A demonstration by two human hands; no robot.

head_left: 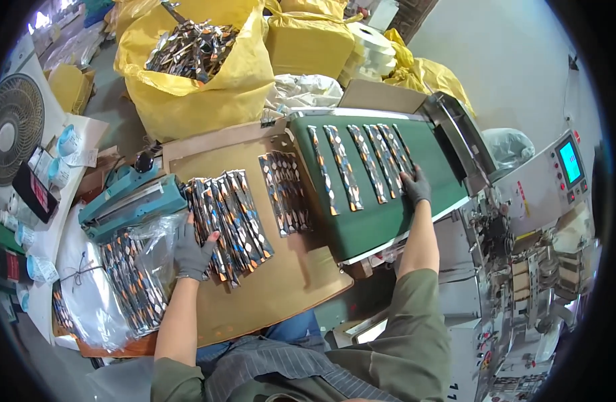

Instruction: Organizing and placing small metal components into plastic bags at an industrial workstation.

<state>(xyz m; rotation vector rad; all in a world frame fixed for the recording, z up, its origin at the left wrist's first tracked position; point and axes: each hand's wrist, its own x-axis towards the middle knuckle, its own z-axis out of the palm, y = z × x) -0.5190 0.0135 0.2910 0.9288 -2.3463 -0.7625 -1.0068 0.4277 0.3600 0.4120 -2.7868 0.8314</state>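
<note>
Packets [229, 221] partly hidden under left hand [191, 251]; grip unclear.

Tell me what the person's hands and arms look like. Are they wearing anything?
Yes. Both hands wear dark grey gloves: the left hand has a fingerless one with the fingertips poking out, and the right hand looks gloved the same way, though its fingertips are harder to see. The olive-green sleeves are pushed up near the elbows, so the forearms are bare. No watch or rings show.
</note>
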